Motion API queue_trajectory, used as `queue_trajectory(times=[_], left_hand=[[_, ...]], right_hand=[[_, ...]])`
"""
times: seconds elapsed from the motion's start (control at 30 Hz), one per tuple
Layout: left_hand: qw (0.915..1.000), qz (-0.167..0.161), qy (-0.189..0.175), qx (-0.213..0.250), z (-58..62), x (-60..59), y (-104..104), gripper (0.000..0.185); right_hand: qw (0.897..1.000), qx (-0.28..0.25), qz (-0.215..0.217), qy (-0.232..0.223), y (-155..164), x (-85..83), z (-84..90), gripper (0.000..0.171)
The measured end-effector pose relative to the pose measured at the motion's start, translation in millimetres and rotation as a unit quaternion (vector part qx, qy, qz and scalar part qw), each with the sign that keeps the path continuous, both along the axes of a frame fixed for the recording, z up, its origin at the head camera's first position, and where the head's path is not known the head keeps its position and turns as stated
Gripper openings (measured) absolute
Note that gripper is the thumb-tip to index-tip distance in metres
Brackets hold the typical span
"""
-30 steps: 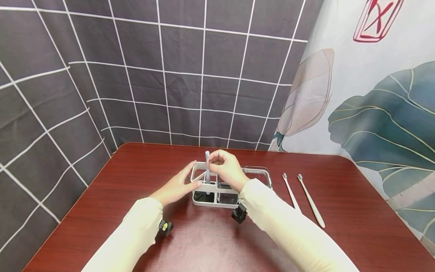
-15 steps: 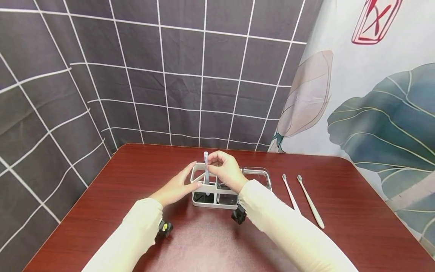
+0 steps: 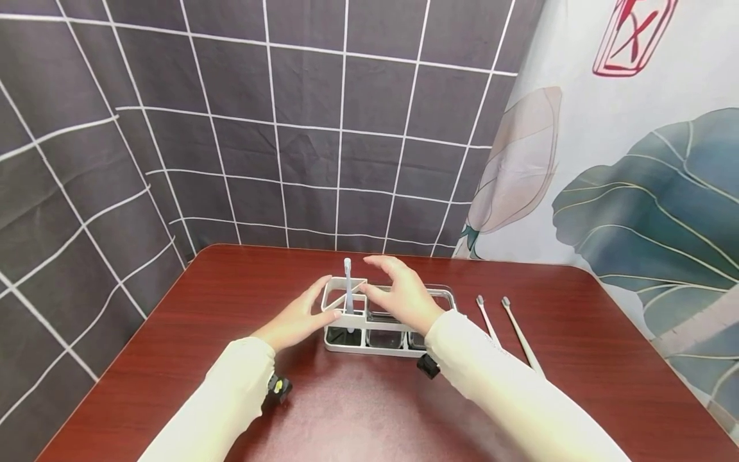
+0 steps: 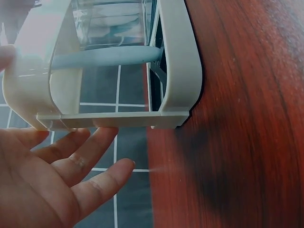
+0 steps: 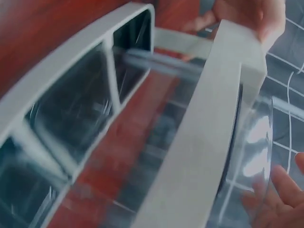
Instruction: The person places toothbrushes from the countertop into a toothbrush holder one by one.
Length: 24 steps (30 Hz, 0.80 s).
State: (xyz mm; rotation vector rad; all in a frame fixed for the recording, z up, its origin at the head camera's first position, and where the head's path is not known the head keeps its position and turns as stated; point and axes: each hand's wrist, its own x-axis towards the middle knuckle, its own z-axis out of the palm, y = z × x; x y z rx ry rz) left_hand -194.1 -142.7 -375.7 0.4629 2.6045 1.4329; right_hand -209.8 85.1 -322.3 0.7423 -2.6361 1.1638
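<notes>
A white-framed holder [image 3: 369,350] with clear compartments stands on the red-brown table [image 3: 358,417]. A pale blue toothbrush [image 3: 348,285] stands upright in its left compartment, head up. My left hand [image 3: 314,309] rests with straight fingers against the holder's left end. My right hand [image 3: 388,282] hovers open over the middle of the holder, just right of the brush, holding nothing. The left wrist view shows the frame [image 4: 183,66], the brush handle [image 4: 104,57] inside and my open left hand [image 4: 61,175] beside it. The right wrist view shows the holder [image 5: 204,147] up close, blurred.
Two white toothbrushes [image 3: 486,321] [image 3: 519,335] lie side by side on the table right of the holder, partly behind my right sleeve [image 3: 508,398]. A dark tiled curtain [image 3: 260,128] and a leaf-print curtain [image 3: 635,192] hang behind the table.
My right hand has let go of the blue toothbrush, opened and drifted right. The brush now stands by itself in the holder. The left hand has stayed at the holder's end.
</notes>
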Motion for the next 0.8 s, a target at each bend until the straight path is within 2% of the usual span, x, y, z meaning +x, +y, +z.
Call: queue_trajectory(times=[0.13, 0.23, 0.5, 0.8], left_hand=[[1.0000, 0.000, 0.000, -0.003, 0.3, -0.5, 0, 0.080], [1.0000, 0.003, -0.002, -0.005, 0.5, -0.4, 0, 0.081], [1.0000, 0.002, -0.006, 0.003, 1.1, 1.0, 0, 0.080], [1.0000, 0.000, -0.008, -0.002, 0.1, -0.6, -1, 0.079]], right_hand=[[0.997, 0.065, -0.012, 0.047, 13, 1.9, 2.0, 0.056], [0.995, 0.081, -0.020, 0.053, 24, 3.8, 3.7, 0.060], [0.997, 0.054, -0.034, 0.032, 55, 1.2, 2.5, 0.065], [0.997, 0.048, -0.057, 0.035, 88, -6.1, 0.2, 0.066]])
